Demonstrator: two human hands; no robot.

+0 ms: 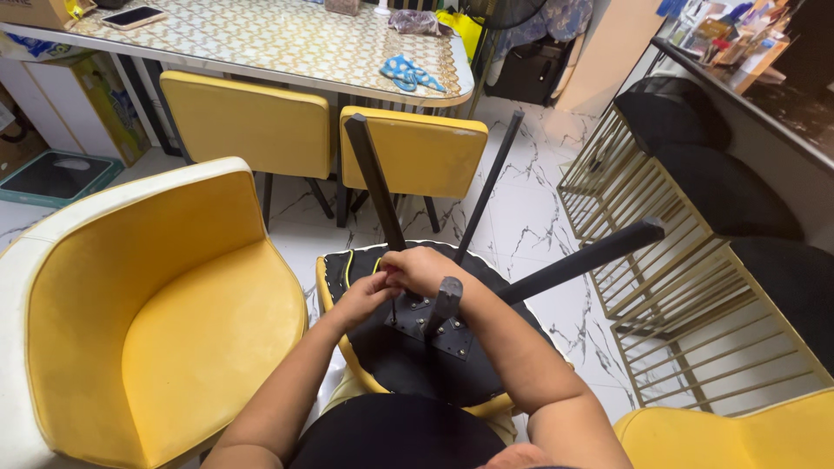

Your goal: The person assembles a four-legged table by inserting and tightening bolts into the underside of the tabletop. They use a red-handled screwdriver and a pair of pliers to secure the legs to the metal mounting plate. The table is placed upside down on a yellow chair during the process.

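Upturned yellow chair (pixel 408 365) lay on the person's lap, black legs (pixel 372 178) pointing up, left hand (pixel 360 300) and right hand (pixel 426 269) together at leg base, fingers pinched on something small, unidentifiable, yellow armchair (pixel 156 313) beside.

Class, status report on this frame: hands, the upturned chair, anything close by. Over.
Left hand and right hand together at the metal leg bracket, something small and red pinched between them. Upturned chair on lap, black legs up. Yellow armchair close left.
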